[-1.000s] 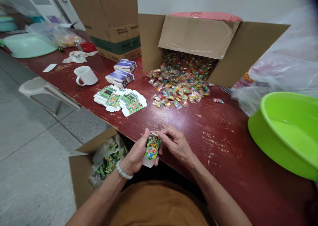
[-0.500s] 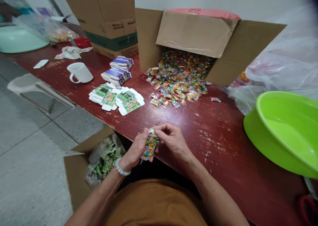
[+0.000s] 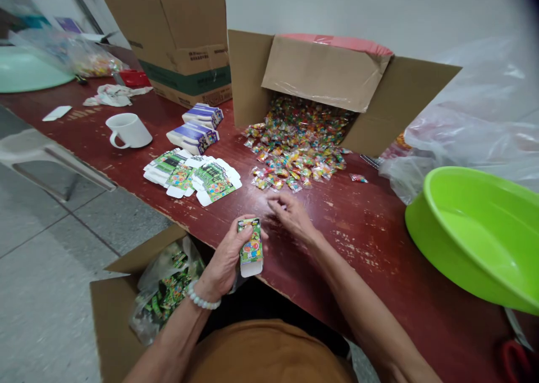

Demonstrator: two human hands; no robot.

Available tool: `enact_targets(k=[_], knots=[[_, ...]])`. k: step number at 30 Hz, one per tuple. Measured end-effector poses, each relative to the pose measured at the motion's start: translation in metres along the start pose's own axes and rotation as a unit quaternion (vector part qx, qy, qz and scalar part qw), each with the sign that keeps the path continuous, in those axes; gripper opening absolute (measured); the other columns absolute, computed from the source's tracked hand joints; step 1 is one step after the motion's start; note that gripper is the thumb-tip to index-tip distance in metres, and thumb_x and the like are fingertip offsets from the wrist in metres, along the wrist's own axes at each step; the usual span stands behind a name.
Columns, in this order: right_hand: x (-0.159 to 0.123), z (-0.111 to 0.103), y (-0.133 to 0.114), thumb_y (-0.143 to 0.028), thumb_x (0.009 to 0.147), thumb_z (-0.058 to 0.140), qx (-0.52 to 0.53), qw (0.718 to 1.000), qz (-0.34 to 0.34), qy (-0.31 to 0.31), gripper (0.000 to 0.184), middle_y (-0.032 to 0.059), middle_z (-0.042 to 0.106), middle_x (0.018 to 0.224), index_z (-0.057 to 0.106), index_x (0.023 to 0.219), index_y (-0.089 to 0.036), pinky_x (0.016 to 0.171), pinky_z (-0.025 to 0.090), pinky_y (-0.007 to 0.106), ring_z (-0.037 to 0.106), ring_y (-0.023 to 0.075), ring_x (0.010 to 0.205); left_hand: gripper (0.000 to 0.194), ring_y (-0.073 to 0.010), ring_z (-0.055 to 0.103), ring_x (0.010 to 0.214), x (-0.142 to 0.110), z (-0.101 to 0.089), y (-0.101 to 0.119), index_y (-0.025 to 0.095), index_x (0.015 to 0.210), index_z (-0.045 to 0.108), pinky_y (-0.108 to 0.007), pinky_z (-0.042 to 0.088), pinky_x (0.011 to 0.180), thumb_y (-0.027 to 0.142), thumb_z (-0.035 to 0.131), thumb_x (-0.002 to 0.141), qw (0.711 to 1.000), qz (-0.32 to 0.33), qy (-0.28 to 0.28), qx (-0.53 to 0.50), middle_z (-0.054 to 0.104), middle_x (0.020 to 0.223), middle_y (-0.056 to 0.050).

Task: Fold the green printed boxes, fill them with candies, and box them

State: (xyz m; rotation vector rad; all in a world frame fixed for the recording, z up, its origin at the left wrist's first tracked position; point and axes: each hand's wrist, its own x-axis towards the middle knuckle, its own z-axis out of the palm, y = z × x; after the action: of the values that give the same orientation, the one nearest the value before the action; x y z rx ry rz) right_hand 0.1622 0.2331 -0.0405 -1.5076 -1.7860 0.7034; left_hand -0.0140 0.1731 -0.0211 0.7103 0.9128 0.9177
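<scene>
My left hand [image 3: 227, 255] is closed around a small green printed carton [image 3: 251, 245], its thumb across the front and a white flap hanging at the lower end. To the right of the carton and apart from it, my right hand [image 3: 293, 217] hovers over the table with loosely bent fingers, no object visible in them. Just beyond it lies a heap of wrapped candies [image 3: 295, 167], spilling from a cardboard box [image 3: 322, 77] tipped on its side. Left of the candies, flattened green cartons [image 3: 217, 182] are fanned out on the red table [image 3: 337, 270].
Purple-and-white carton stacks [image 3: 193, 137] and a white mug [image 3: 129, 130] stand behind the flat cartons. A lime-green basin [image 3: 438, 231] occupies the right side. Below the table edge, an open box [image 3: 115, 310] holds a plastic bag of green packs. A tall carton [image 3: 185, 46] stands behind.
My right hand has let go of the carton's top and moved up toward the candies. My left hand keeps the carton, now with its top closed. The view has shifted slightly.
</scene>
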Motion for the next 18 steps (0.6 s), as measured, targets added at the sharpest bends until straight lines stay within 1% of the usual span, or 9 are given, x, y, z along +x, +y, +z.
enact_targets(k=[2,3,5,6,9,13,14,16,18], knots=[[0.031,-0.002,0.016,-0.023,0.093,0.054,-0.051,0.998,0.024,0.037,0.030,0.0124,0.064,0.124,0.063,0.120,-0.015,0.099,0.043,0.035,0.058,0.0232,0.113,0.050,-0.0149,0.066,0.072,0.005,-0.009,0.005,0.022,0.121,0.050,-0.025,0.056,0.061,0.041,0.073,0.081,1.000,0.016,0.002,0.015,0.070,0.108,-0.009],[0.044,-0.002,0.022,-0.021,0.092,0.054,-0.070,0.996,0.036,0.045,0.035,0.0154,0.061,0.129,0.060,0.125,-0.013,0.104,0.039,0.038,0.054,0.0255,0.120,0.052,-0.0153,0.066,0.075,0.007,-0.015,0.007,0.022,0.122,0.049,-0.026,0.057,0.063,0.040,0.074,0.081,0.999,0.022,0.001,0.034,0.069,0.115,-0.010],[0.062,0.000,0.033,-0.019,0.091,0.055,-0.093,0.993,0.060,0.048,0.040,0.0196,0.058,0.132,0.057,0.130,-0.009,0.108,0.032,0.042,0.050,0.0292,0.124,0.059,-0.0172,0.066,0.082,0.013,-0.032,0.007,0.022,0.126,0.048,-0.028,0.057,0.069,0.037,0.077,0.078,0.995,0.037,0.006,0.093,0.067,0.120,-0.011],[0.067,0.002,0.037,-0.019,0.090,0.057,-0.105,0.991,0.072,0.048,0.041,0.0201,0.059,0.131,0.057,0.130,-0.009,0.109,0.031,0.043,0.050,0.0302,0.124,0.061,-0.0180,0.066,0.085,0.015,-0.040,0.006,0.022,0.127,0.048,-0.028,0.057,0.072,0.034,0.080,0.075,0.990,0.046,0.017,0.129,0.068,0.117,-0.010],[0.074,0.005,0.043,-0.022,0.086,0.061,-0.129,0.985,0.108,0.045,0.039,0.0190,0.061,0.125,0.062,0.124,-0.011,0.104,0.035,0.042,0.051,0.0311,0.120,0.060,-0.0179,0.066,0.085,0.016,-0.061,0.008,0.018,0.119,0.056,-0.026,0.055,0.075,0.028,0.085,0.068,0.973,0.073,0.067,0.209,0.070,0.099,-0.006],[0.078,0.000,0.043,-0.022,0.078,0.068,-0.128,0.982,0.135,0.035,0.025,0.0143,0.067,0.107,0.068,0.101,-0.015,0.090,0.042,0.036,0.059,0.0288,0.105,0.072,-0.0195,0.068,0.083,0.010,-0.071,0.020,0.020,0.123,0.058,-0.025,0.055,0.071,0.024,0.090,0.058,0.975,0.075,0.095,0.189,0.072,0.099,-0.003],[0.077,-0.002,0.043,-0.023,0.076,0.069,-0.119,0.983,0.136,0.034,0.022,0.0126,0.068,0.103,0.068,0.097,-0.016,0.086,0.042,0.034,0.061,0.0276,0.101,0.071,-0.0192,0.068,0.081,0.008,-0.072,0.023,0.020,0.120,0.061,-0.024,0.055,0.070,0.025,0.091,0.056,0.975,0.069,0.104,0.182,0.073,0.096,-0.003],[0.072,-0.006,0.045,-0.024,0.075,0.070,-0.092,0.986,0.136,0.041,0.018,0.0087,0.068,0.093,0.066,0.091,-0.017,0.080,0.043,0.033,0.062,0.0250,0.092,0.060,-0.0165,0.068,0.072,0.008,-0.073,0.027,0.017,0.107,0.066,-0.022,0.055,0.065,0.027,0.092,0.054,0.974,0.060,0.136,0.168,0.073,0.084,-0.002],[0.061,-0.008,0.047,-0.027,0.076,0.069,-0.049,0.988,0.134,0.053,0.015,0.0042,0.066,0.082,0.063,0.088,-0.019,0.075,0.043,0.031,0.061,0.0220,0.082,0.053,-0.0134,0.065,0.061,0.009,-0.074,0.028,0.016,0.097,0.067,-0.019,0.053,0.056,0.028,0.093,0.052,0.972,0.062,0.173,0.144,0.072,0.074,0.000]])
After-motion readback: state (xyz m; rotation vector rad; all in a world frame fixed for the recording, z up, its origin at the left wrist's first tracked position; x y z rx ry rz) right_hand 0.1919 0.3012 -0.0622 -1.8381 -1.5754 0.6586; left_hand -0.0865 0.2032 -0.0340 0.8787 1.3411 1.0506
